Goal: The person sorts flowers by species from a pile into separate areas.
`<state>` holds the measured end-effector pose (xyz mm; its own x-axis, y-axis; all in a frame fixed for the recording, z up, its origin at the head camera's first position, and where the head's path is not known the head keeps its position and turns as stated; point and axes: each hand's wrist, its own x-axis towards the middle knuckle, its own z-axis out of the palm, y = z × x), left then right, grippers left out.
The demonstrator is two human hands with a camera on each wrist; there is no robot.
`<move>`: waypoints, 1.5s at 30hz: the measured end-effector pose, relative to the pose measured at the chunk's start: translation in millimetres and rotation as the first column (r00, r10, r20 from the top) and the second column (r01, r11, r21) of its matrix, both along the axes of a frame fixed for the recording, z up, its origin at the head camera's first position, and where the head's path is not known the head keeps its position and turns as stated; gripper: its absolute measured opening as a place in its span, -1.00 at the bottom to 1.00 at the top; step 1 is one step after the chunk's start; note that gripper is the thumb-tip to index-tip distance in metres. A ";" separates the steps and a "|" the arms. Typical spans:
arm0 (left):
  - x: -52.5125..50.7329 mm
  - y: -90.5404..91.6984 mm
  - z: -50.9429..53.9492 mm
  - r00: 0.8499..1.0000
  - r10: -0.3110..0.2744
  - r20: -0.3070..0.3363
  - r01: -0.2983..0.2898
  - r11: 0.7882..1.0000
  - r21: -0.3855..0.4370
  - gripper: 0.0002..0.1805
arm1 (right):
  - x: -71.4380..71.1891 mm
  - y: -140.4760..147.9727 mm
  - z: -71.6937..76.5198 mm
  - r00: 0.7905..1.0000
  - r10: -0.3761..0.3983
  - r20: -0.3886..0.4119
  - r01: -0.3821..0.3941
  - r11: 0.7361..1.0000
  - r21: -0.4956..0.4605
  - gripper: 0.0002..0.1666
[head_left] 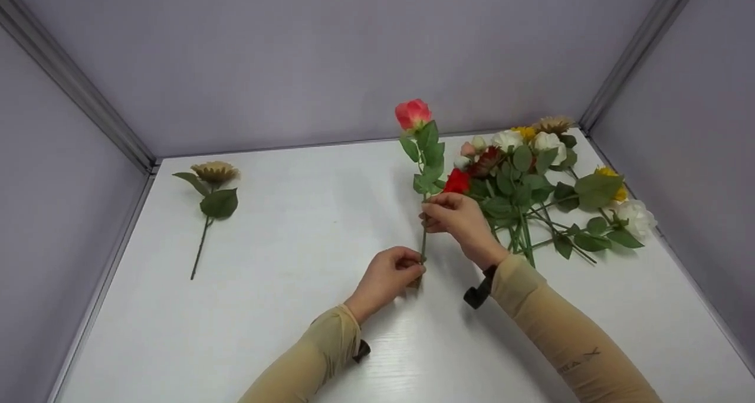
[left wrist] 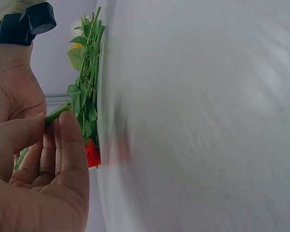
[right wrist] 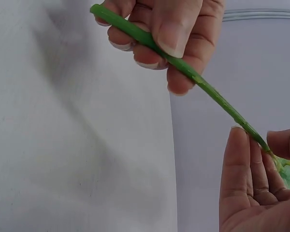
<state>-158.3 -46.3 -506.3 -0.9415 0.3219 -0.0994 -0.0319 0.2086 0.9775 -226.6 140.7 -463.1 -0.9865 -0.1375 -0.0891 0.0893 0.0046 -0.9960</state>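
Note:
A pink flower [head_left: 413, 114] with green leaves stands upright above the white table [head_left: 295, 226], held by both hands. My left hand [head_left: 386, 276] pinches the lower end of its stem, the cut tip showing between thumb and fingers in the left wrist view. Higher up, just below the leaves, my right hand [head_left: 463, 223] pinches the same stem. The right wrist view shows the green stem [right wrist: 212, 94] running slantwise from one hand to the other. Behind the right hand lies a red flower [head_left: 456, 182], part of a pile.
The pile on the right holds several white [head_left: 634, 218], yellow and dark red flowers with crossing stems. A single beige flower [head_left: 215, 171] lies at the far left, its stem towards the front. Grey walls [head_left: 354, 55] enclose the table's back and sides.

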 end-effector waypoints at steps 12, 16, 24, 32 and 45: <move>1.3 -2.3 -4.2 0.999 0.034 -0.009 -0.034 0.999 -0.003 -0.70 | -2.5 -9.0 -8.7 0.999 -0.034 0.000 0.034 0.998 0.048 -0.62; -1.6 -12.5 -1.3 0.997 0.046 -0.055 -0.048 0.998 -0.050 -0.73 | -4.9 -18.0 -9.2 1.000 0.001 -0.010 0.000 0.999 0.049 -0.62; -18.9 -75.7 5.4 0.987 0.158 -0.002 -0.154 0.962 -0.224 -0.78 | 0.0 -37.2 -13.5 0.965 0.190 -0.180 -0.096 0.896 0.434 -0.54; -29.1 -148.3 9.3 0.959 0.281 0.044 -0.239 0.878 -0.416 -0.75 | 5.7 -61.5 -15.5 0.787 0.541 -0.296 -0.020 0.502 0.865 -0.16; -31.6 -178.4 5.5 0.955 0.293 0.044 -0.234 0.838 -0.494 -0.73 | 11.6 -85.8 -26.8 0.682 0.695 -0.229 0.041 0.276 0.960 -0.08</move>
